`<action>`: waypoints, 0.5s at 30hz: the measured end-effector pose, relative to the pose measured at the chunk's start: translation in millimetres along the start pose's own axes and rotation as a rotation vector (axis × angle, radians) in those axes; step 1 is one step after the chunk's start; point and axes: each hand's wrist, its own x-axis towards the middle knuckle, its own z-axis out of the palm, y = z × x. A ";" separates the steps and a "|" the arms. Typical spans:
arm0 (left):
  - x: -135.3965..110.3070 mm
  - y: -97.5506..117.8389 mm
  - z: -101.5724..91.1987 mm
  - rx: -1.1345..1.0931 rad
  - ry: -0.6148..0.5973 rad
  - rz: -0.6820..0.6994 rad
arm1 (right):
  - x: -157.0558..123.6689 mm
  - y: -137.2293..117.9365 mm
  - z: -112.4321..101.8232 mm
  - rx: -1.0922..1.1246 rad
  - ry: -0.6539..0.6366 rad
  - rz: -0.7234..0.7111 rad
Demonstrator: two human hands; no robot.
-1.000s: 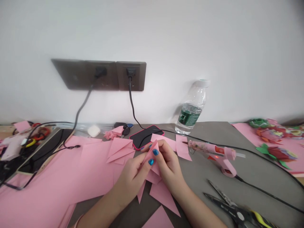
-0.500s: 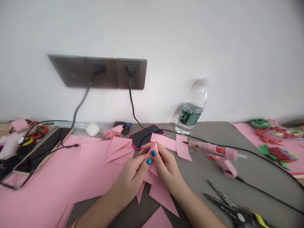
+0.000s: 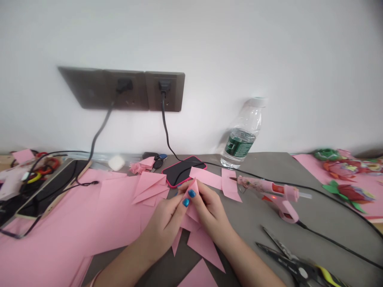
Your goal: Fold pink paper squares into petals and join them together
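Note:
A small folded piece of pink paper (image 3: 194, 189) is pinched between both hands, its pointed tip facing up. My left hand (image 3: 167, 217) is closed on its left side, the thumb pressed against the paper. Closed on the right side is my right hand (image 3: 211, 211), its thumb lying close above the left thumb. The other fingers are partly hidden behind the paper. Below the hands lie cut pink paper pieces (image 3: 206, 249). Folded pink pieces (image 3: 151, 187) rest to the left of my left hand.
A pink hot glue gun (image 3: 278, 193) with a lit red light lies at right, cord trailing. Open scissors (image 3: 295, 263) lie nearer. A water bottle (image 3: 241, 135) leans on the wall. A phone (image 3: 182, 170), large pink sheets (image 3: 113, 215) and paper flowers (image 3: 350, 193) surround the work area.
Both thumbs have shifted very slightly to the left on the folded paper. The view has tilted a touch; everything else stays in place.

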 end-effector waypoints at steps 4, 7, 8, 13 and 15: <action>-1.9 1.5 0.6 0.029 -0.013 0.053 | 2.8 -1.9 0.8 0.097 0.041 0.052; -2.8 1.1 1.3 0.116 0.002 0.117 | 4.9 -2.2 0.9 0.222 0.079 0.107; -2.8 0.6 1.6 0.140 0.011 0.130 | 5.2 -2.1 0.9 0.252 0.093 0.118; -3.1 -1.1 2.8 0.199 0.035 0.174 | 5.1 -3.0 1.1 0.290 0.130 0.140; -3.8 -0.6 2.8 0.205 0.032 0.182 | 5.0 -4.3 1.2 0.313 0.126 0.149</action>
